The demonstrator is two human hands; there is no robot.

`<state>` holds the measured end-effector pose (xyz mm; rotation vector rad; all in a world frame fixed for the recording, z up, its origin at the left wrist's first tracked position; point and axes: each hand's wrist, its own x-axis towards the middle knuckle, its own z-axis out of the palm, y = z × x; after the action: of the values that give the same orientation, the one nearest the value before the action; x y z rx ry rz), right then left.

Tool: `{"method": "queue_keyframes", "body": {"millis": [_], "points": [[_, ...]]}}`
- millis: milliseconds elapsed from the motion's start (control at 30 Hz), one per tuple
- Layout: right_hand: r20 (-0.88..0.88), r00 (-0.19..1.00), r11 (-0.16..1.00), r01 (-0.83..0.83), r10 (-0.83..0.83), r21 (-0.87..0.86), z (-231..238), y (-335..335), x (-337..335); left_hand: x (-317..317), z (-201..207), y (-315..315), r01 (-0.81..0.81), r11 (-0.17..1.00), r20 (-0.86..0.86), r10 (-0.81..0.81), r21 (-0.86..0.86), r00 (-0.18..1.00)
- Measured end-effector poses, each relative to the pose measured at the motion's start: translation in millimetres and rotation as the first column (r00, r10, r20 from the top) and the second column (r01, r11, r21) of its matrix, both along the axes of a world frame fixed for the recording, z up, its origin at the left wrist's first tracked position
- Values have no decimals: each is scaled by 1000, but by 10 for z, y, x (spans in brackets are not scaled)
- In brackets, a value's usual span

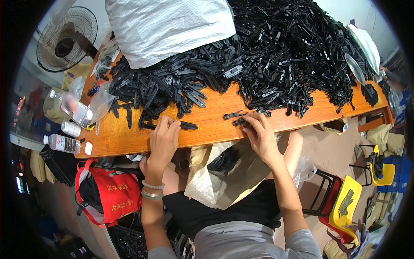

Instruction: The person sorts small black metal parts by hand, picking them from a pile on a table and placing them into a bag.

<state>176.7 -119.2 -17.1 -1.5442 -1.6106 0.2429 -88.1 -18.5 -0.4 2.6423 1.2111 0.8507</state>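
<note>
My left hand (165,137) is closed at the table's near edge, its fingertips pinching a long slotted black plastic piece (188,125) that sticks out on the right. Thumb and fingers of my right hand (262,136) pinch a small black plastic clip (239,121) just above the wood. A similar small clip (233,115) lies beside those fingertips. Beyond my left hand spreads a pile of longer black pieces (159,82). Beyond my right hand rises a big heap of smaller black clips (293,52). On my lap an open woven sack (202,185) has black pieces inside.
A white woven sack (168,30) lies over the pile on the wooden table (116,140). Bottles (62,143) and a phone (74,108) sit at the left edge. A fan (64,45) stands behind; a red bag (112,194) is lower left, a yellow chair (349,203) lower right.
</note>
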Motion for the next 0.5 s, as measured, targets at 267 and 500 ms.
{"method": "queue_keyframes", "body": {"millis": [267,500], "points": [[226,970,993,70,-89,92,18,49,107,185,-102,-349,121,933,557,95,-340,825],[285,951,984,-154,123,87,130,172,216,375,-110,-488,605,490,778,391,-628,491]]}}
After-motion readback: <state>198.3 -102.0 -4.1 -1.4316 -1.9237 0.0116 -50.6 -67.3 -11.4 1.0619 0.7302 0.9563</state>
